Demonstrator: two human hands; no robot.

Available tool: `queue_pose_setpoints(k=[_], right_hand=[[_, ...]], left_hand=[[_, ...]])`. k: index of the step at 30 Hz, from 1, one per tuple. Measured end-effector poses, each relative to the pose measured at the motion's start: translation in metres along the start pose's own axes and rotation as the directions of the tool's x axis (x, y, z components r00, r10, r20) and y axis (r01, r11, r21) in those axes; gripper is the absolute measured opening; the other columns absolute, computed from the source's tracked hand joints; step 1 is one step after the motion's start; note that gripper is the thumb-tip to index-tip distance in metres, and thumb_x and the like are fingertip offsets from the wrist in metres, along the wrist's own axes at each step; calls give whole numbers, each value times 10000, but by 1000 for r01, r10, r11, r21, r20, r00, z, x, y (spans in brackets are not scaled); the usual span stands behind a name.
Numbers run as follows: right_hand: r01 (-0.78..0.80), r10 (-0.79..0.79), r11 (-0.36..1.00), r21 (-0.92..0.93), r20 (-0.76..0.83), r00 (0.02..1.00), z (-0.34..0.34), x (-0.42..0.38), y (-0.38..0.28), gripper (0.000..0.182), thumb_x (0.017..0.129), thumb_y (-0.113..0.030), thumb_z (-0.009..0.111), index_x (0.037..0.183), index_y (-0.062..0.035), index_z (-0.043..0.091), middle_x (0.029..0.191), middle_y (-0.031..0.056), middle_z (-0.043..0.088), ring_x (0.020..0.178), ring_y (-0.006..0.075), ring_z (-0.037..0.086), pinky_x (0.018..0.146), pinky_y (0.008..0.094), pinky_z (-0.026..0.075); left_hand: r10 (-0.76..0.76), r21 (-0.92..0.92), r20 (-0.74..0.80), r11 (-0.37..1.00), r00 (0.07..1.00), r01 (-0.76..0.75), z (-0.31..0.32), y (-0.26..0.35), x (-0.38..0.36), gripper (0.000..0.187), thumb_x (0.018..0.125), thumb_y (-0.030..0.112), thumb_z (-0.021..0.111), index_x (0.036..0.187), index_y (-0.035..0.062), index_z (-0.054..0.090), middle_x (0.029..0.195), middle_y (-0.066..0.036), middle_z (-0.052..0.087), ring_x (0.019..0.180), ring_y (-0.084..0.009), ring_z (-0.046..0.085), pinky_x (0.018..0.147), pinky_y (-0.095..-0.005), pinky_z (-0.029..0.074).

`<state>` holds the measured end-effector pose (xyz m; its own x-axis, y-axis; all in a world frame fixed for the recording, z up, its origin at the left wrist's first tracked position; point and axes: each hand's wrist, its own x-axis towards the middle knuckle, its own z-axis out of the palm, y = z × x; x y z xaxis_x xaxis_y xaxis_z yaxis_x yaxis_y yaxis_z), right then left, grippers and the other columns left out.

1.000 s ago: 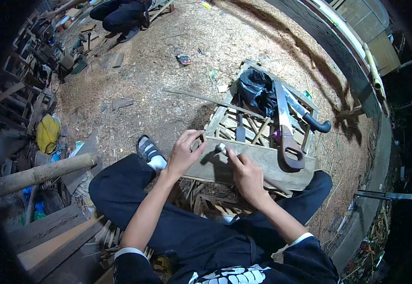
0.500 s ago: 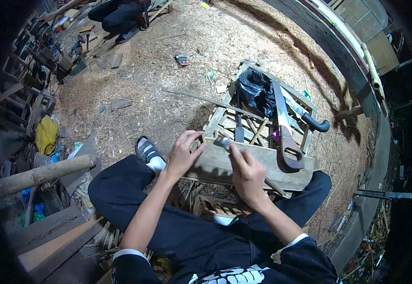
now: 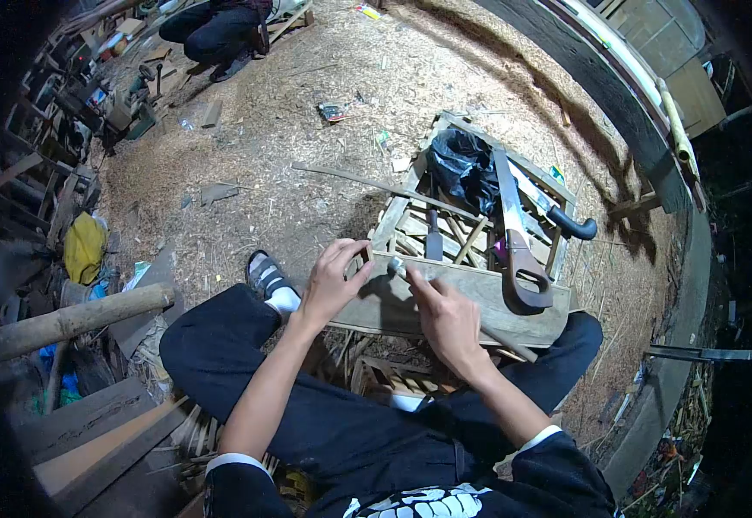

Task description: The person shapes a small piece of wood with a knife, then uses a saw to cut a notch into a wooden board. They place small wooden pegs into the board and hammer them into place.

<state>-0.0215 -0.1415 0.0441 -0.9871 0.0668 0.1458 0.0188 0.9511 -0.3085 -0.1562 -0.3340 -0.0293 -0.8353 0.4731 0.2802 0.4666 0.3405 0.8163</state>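
Observation:
My right hand [image 3: 452, 324] is closed round a hammer [image 3: 396, 266]. Its grey metal head is just above the wooden board [image 3: 462, 302], and the handle runs back past my wrist to the lower right. At the board's left end, my left hand [image 3: 337, 281] pinches a small brown piece [image 3: 367, 253], perhaps wood, between thumb and fingers. Much of that piece is hidden by the fingers. The hammer head is a short way to the right of my left hand, apart from it.
A slatted wooden crate [image 3: 393, 216] beyond the board bears a handsaw [image 3: 514, 224], a black-handled tool [image 3: 573, 224], a chisel-like tool [image 3: 434, 237] and a black plastic bag [image 3: 462, 168]. A bamboo pole [image 3: 82, 324] juts in from the left. Another person [image 3: 221, 34] crouches at the back.
The hammer head has moved left and slightly down, nearer my left hand. My right hand has shifted slightly left with it. My left hand has stayed in place.

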Motion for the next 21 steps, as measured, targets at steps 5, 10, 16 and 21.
queue_pose_setpoints(k=[5,10,16,21], right_hand=[[53,-12,990,129,-299,954,10,-7,-2,601,930,-65,677,1483,-291,611,876,78,654,730,283,697,580,436,535],[24,-15,997,72,-131,991,-5,-5,-4,539,939,-80,697,1455,-227,640,865,80,641,709,280,677,583,437,521],[-39,41,998,46,-33,999,5,-11,6,508,938,-87,722,1421,-235,669,834,57,640,679,274,659,570,432,515],[32,9,991,128,-309,951,8,-12,3,544,957,-106,685,1466,-287,622,821,81,620,710,289,682,572,445,520]], left_hand=[[-1,6,-1,1000,1000,1,-2,1,-3,349,931,152,783,1238,0,714,1200,-170,716,1127,-345,706,984,-414,554],[-8,11,6,1000,1000,8,-1,3,-2,364,923,169,794,1232,-8,718,1190,-169,720,1125,-338,709,983,-409,554],[-12,12,9,1000,1000,12,-1,6,0,367,920,161,795,1237,-7,718,1193,-170,717,1117,-335,709,978,-407,555],[9,28,13,1000,1000,-10,-2,2,-3,371,920,158,797,1243,-5,717,1191,-170,715,1105,-334,707,969,-409,555]])
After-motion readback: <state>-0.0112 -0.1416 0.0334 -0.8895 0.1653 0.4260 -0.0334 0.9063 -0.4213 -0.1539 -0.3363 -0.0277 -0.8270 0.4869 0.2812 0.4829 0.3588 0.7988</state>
